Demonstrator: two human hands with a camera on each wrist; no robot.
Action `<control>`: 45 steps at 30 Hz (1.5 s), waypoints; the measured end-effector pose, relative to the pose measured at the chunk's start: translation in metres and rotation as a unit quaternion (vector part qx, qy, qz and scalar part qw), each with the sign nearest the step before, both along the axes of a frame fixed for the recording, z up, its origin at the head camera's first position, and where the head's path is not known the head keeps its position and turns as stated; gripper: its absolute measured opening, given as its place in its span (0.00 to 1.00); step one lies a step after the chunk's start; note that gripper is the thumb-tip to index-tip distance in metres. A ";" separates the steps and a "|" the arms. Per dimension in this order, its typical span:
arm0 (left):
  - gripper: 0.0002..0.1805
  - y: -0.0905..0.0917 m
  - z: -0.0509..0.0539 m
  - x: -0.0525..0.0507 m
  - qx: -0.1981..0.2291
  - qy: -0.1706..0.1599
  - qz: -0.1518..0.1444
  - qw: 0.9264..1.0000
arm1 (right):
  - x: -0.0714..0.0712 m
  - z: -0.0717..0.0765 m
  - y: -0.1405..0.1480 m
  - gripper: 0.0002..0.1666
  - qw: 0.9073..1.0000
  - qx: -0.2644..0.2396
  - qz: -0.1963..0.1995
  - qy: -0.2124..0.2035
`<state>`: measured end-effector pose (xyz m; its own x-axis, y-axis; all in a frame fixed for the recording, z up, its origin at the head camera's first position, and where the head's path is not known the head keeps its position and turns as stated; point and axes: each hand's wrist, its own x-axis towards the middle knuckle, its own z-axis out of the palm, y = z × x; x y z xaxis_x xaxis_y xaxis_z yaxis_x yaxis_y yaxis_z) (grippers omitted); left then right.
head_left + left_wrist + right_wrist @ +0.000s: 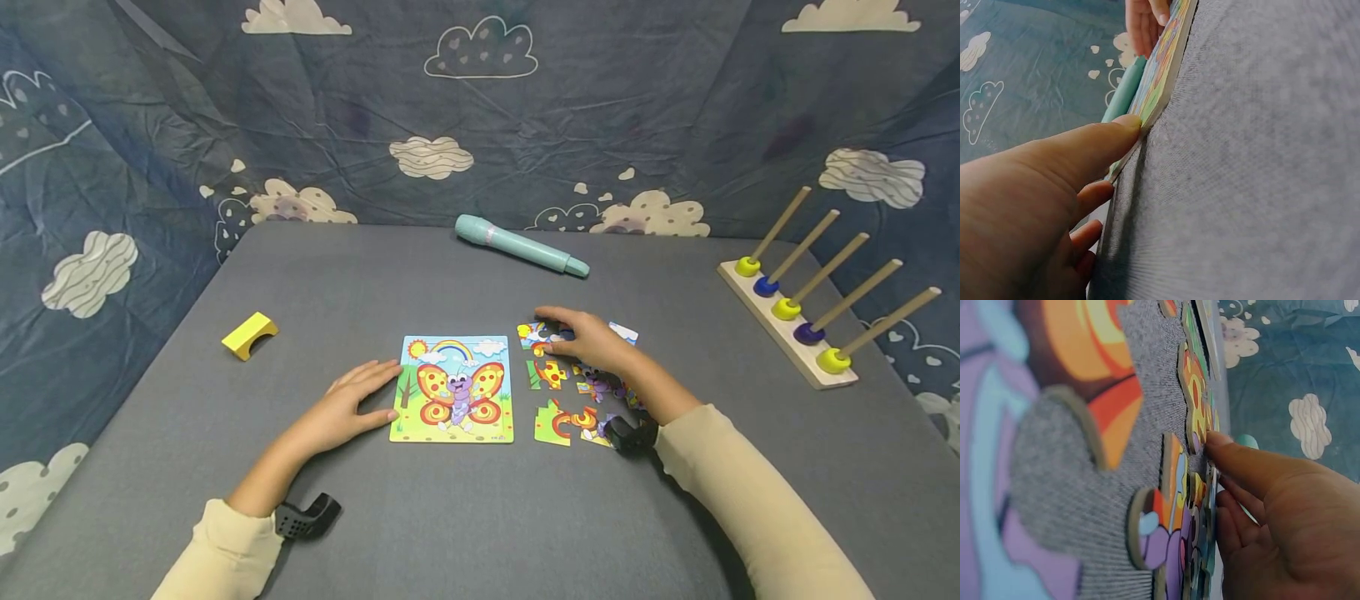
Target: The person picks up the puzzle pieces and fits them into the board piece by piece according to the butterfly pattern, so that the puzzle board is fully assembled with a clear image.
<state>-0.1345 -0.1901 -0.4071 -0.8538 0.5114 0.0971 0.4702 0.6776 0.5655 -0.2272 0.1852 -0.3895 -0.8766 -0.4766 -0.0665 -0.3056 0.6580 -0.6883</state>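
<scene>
Left grip (341, 410), released, touches the left edge of the butterfly board (460, 390); right grip (591, 340) at the upper puzzle pieces (528, 336), cannot tell whether grasping one.

Cloth backdrop (615, 108) around grey table (450, 533).
Fabric dark blue, wrinkled; printed with pale clouds (431, 158) and small hearts (626, 174); spans rear and both sides. Table surface matte, plain.

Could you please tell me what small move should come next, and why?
Perhaps the right hand should nudge the loose sun piece toward the wing piece below: the hand is right by the former, a gap separates the two, and the picture board, which the left hand touches, shows the sun above a wing.
</scene>
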 end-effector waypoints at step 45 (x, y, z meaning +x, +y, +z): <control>0.31 0.006 0.000 0.002 -0.011 0.014 0.015 1.000 | 0.046 0.001 -0.125 0.24 0.983 0.054 0.101 0.144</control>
<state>-0.1330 -0.1840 -0.4071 -0.8658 0.4881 0.1105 0.4655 0.7042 0.5361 -0.1815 0.0606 -0.3883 -0.7547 -0.6466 0.1105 -0.6091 0.6281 -0.4843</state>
